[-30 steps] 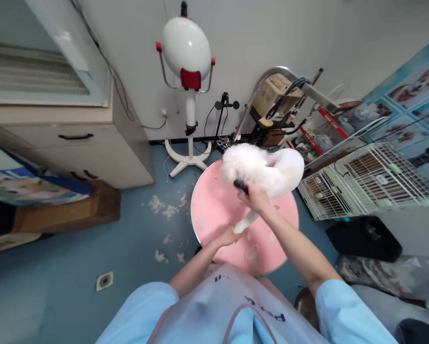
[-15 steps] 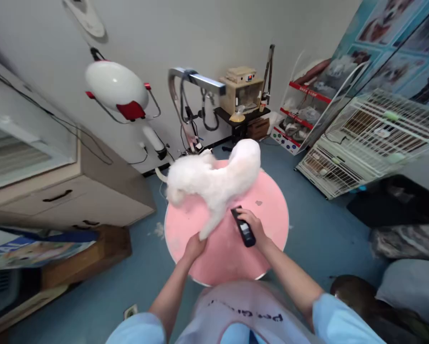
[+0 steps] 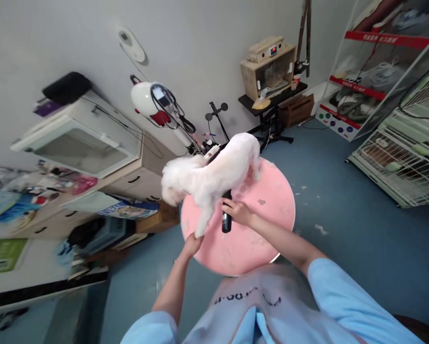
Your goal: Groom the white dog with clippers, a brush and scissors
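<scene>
A white dog with short-trimmed fur stands on the round pink grooming table, its head to the left. My left hand is closed around the end of one of its front legs, near the table's front left edge. In my right hand is a black hair clipper, held nearly upright. The clipper's upper end is close under the dog's chest, behind that front leg. Whether its blade touches the fur I cannot tell.
Behind the table are a lamp-like white and red device and a stand with cables. A wooden box sits on a black side table. Wire cages and a red-edged shelf rack are on the right, cabinets on the left.
My right hand has brought the clipper leftward and in under the dog's chest. The dog's head and body have shifted, and the camera view has turned. My left hand still grips the leg.
</scene>
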The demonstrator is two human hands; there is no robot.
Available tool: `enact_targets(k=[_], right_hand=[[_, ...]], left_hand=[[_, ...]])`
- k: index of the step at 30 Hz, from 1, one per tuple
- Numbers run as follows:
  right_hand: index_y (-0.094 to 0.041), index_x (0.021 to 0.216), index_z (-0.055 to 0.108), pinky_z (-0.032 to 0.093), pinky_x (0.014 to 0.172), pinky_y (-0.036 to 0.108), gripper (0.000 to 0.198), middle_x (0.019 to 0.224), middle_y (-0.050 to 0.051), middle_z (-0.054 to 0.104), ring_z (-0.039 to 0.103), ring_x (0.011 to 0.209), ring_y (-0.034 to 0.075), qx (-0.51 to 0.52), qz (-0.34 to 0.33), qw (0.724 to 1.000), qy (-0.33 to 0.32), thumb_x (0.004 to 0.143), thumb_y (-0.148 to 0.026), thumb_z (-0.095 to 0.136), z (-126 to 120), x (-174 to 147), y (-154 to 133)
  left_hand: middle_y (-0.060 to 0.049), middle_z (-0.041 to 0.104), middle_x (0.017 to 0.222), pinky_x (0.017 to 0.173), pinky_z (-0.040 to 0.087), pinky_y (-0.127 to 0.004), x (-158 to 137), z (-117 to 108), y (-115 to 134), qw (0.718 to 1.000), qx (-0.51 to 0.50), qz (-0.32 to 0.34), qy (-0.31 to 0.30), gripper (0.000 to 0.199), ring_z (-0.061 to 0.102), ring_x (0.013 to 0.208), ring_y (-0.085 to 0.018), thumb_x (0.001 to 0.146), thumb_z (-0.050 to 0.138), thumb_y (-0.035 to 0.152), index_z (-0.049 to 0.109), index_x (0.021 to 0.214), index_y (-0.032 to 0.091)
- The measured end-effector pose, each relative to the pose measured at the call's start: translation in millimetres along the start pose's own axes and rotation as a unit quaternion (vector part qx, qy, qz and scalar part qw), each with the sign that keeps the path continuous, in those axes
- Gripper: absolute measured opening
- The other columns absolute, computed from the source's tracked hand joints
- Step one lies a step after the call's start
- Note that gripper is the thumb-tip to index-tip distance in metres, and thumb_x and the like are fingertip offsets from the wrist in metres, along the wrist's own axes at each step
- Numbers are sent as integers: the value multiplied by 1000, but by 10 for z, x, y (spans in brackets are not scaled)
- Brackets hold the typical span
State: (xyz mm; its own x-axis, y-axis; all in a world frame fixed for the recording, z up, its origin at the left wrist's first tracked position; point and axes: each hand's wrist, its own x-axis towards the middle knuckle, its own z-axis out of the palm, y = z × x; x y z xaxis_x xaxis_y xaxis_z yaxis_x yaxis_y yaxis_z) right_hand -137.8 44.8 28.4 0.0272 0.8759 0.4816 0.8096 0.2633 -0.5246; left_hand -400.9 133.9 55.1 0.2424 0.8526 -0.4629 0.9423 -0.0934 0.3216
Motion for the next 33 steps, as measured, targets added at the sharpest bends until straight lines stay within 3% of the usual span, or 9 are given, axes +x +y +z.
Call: enact_targets(k=[4, 8, 11, 17, 22, 26, 29, 33], right_hand=[[-27, 109, 73, 54, 64, 25, 36, 140, 7, 66, 71, 74, 14, -8, 26, 1000, -14, 85, -4, 58, -136, 54, 262], [-27, 105, 74, 54, 64, 29, 32, 140, 7, 66, 70, 74, 16, -15, -48, 999, -20, 90, -9, 51, -315, -18, 387], [-28, 102, 74, 54, 68, 29, 28, 139, 5, 67, 69, 74, 16, -11, -100, 994, -35, 93, -14, 51, -463, 0, 518], [-25, 96, 74, 52, 64, 26, 27, 134, 6, 69, 66, 70, 13, 70, -56, 993, -83, 89, -12, 52, -726, 150, 952], [-29, 98, 74, 53, 68, 28, 22, 131, 3, 71, 68, 73, 14, 164, -156, 971, -75, 90, -19, 56, -981, 222, 1063], [-24, 102, 74, 53, 64, 27, 29, 133, 9, 70, 71, 74, 16, 105, -149, 976, -119, 85, -10, 55, -1193, 423, 1221], [-22, 106, 73, 57, 70, 29, 31, 133, 9, 70, 74, 87, 20, 101, -147, 972, -155, 79, -11, 60, -1426, 592, 1382], [-24, 112, 70, 56, 98, 38, 31, 135, 6, 68, 67, 120, 24, 188, -146, 968, -84, 83, -23, 60, -1745, 886, 1588]], left_hand=[[-8, 72, 79, 63, 48, -22, -50, 17, 20, 999, -25, -18, -13, 18, 69, 74, -18, 87, 50, 8, 68, 90, 9], [-5, 69, 69, 61, 48, -24, -122, 25, 60, 998, -26, -65, 5, 16, 67, 65, -18, 85, 51, 9, 67, 83, 11], [-6, 71, 73, 62, 49, -24, -214, 39, 127, 995, -24, -100, 13, 16, 68, 68, -18, 86, 52, 10, 67, 82, 12], [-11, 75, 87, 67, 51, -24, -408, 133, 379, 982, -16, -181, 45, 20, 71, 79, -19, 87, 51, 7, 71, 90, 8], [-12, 75, 87, 67, 51, -26, -517, 244, 576, 969, -34, -233, 77, 21, 72, 83, -22, 87, 53, 10, 73, 92, 8], [-13, 76, 91, 68, 52, -27, -567, 331, 638, 961, -49, -253, 96, 22, 72, 85, -24, 85, 53, 11, 73, 94, 8], [-14, 76, 93, 69, 53, -27, -589, 382, 658, 958, -61, -260, 103, 22, 73, 87, -26, 86, 53, 13, 74, 94, 11], [-15, 77, 98, 75, 55, -28, -599, 425, 730, 958, -58, -257, 114, 23, 73, 96, -28, 84, 55, 13, 76, 95, 11]])
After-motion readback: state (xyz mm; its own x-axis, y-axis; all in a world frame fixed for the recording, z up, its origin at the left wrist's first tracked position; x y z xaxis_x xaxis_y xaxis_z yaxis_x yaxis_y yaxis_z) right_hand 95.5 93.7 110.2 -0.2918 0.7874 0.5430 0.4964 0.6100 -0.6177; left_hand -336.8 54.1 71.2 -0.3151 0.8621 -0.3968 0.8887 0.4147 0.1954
